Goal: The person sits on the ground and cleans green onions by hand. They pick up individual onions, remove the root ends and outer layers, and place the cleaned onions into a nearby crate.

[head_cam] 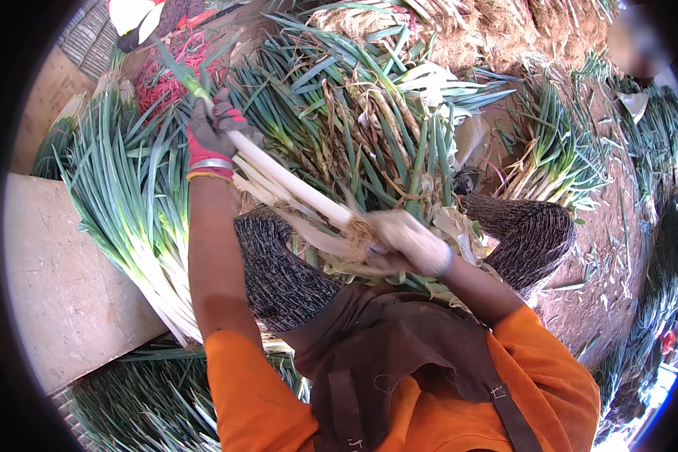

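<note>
My left hand (pixel 216 133), in a grey and red glove, grips a long green onion (pixel 294 175) where its white shank meets the green leaves. The onion slants down to the right across my lap, and its fibrous roots (pixel 360 229) point towards my right hand (pixel 409 240). That hand wears a whitish glove and is blurred by motion at the root end; its fingers are partly hidden. Pale outer layers (pixel 311 231) hang loose beside the shank. Left of my forearm lies a pile of green onions (pixel 141 214) with clean white stems.
Untrimmed onions with dry brown leaves (pixel 367 124) are heaped before me. Pink ties (pixel 172 70) lie at upper left, beside a person's clothed leg (pixel 183 12). Rooty bundles (pixel 463 34) stand at the back. A pale board (pixel 73 271) is at left, a smaller onion bunch (pixel 559 152) at right.
</note>
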Demonstrator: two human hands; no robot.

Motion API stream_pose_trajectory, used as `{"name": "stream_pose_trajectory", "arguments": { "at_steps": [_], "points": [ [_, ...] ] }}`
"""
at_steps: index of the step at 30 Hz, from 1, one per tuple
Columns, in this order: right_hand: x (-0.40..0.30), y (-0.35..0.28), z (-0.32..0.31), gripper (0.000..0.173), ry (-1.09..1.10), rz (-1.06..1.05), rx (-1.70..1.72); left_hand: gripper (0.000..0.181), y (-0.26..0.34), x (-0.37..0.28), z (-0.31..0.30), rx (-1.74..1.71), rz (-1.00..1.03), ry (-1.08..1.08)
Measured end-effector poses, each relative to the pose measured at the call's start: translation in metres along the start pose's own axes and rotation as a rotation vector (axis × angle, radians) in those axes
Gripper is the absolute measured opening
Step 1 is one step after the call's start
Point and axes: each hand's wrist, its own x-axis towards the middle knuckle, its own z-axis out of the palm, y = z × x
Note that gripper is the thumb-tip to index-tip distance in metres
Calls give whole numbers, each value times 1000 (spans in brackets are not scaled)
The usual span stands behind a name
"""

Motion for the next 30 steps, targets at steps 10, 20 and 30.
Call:
{"name": "stream_pose_trajectory", "arguments": {
  "at_steps": [10, 20, 30],
  "points": [
    [-75, 2, -50, 12, 289, 288, -360, 48, 80, 4, -67, 333, 114, 328],
    [168, 113, -70, 23, 357, -69, -897, 47, 53, -11, -61, 857, 413, 699],
    [206, 269, -59, 53, 379, 565, -1020, 40, -27, -33, 41, 1107, 218, 356]
  ]
}}
